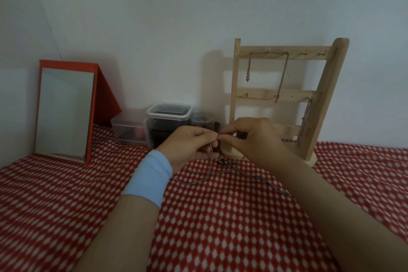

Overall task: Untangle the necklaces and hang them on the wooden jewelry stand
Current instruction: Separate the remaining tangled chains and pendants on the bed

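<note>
A wooden jewelry stand [318, 99] leans upright at the back right, against the wall. One silver chain [283, 75] drapes over its top-rail hooks, and another chain [304, 123] hangs from the middle rail at the right. My left hand [189, 147] and my right hand [254, 137] meet in front of the stand's base, and both pinch the same thin necklace [210, 157] at its top end. The chain hangs down from my fingers to a tangle of necklaces [223, 169] with a small ring-shaped pendant, lying on the red-and-white cloth.
A red-framed mirror [64, 110] stands at the back left. Clear plastic boxes [167, 121] and a small jar sit against the wall between the mirror and the stand. A patterned cloth [220, 227] covers the surface. I wear a light-blue band on my left wrist.
</note>
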`<state>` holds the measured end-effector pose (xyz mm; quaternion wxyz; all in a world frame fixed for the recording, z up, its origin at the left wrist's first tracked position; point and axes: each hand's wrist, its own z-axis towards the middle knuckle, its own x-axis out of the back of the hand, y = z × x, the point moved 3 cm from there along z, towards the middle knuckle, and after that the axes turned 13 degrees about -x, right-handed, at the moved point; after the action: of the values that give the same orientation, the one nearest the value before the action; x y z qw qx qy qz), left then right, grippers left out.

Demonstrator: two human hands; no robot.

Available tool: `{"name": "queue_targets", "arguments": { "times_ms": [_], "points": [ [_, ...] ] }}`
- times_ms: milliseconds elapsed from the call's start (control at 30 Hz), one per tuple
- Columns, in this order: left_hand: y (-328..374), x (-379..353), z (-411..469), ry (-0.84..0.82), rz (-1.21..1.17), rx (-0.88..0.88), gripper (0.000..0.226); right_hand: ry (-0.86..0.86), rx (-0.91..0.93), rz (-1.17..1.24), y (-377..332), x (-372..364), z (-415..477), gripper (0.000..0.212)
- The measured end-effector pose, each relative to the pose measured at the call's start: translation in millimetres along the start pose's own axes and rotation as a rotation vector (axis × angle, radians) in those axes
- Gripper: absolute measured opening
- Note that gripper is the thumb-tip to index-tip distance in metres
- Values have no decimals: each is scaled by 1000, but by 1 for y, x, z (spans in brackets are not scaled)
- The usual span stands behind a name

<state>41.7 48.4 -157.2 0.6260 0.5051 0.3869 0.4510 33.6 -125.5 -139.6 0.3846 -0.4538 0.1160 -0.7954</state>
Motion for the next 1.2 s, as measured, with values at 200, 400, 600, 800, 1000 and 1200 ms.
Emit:
{"name": "queue_targets", "arguments": {
  "times_ms": [200,400,600,800,1000,1200],
  "points": [
    [-1,1,3,19,-46,-15,14,102,66,-48,-5,-6,-7,21],
    [-1,-3,5,29,-57,-25,16,142,69,-23,-4,-9,-9,22],
    [-2,-3,4,-2,-32,-22,14,181,79,-40,0,-10,-8,17],
    [3,7,2,41,64,-92,14,119,-49,20,4,-9,-4,17],
    [10,4,1,68,124,-203,17,14,-167,118,3,-9,-4,13],
    [11,4,1,63,150,-239,16,10,-221,164,3,-8,-3,11]
  ]
}}
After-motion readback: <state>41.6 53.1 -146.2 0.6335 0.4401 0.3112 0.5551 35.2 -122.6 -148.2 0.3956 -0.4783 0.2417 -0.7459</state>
